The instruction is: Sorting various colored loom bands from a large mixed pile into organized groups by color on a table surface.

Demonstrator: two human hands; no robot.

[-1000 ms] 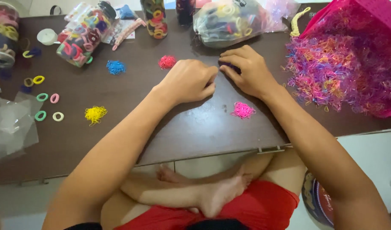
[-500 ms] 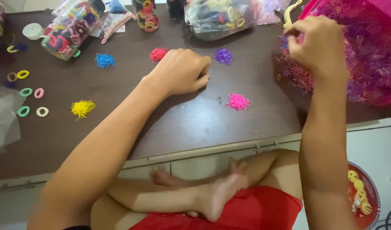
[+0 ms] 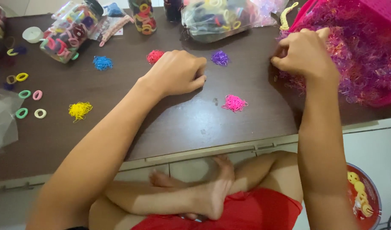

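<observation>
My left hand (image 3: 176,72) rests curled on the dark brown tabletop (image 3: 170,123), between a small red pile of tiny elastic bands (image 3: 154,56) and a purple pile (image 3: 220,58). Whether anything is inside its fingers is hidden. My right hand (image 3: 304,53) pinches into the mixed heap of pink, purple and orange bands (image 3: 353,64) that lies in a pink basket (image 3: 385,17) at the right. A pink pile (image 3: 234,102) lies below and between the hands. Blue (image 3: 102,63) and yellow (image 3: 80,110) piles sit further left.
A tipped clear jar of coloured hair ties (image 3: 70,32), another jar (image 3: 142,17) and a clear bag of hair ties (image 3: 217,19) stand along the far edge. Loose ring-shaped ties (image 3: 29,102) lie at the left. My crossed legs are below the table edge; a round tin (image 3: 363,196) sits on the floor.
My right hand left the table's middle and went right into the band heap, then lowered a little. A purple pile now shows where both hands were. The left hand stayed put.
</observation>
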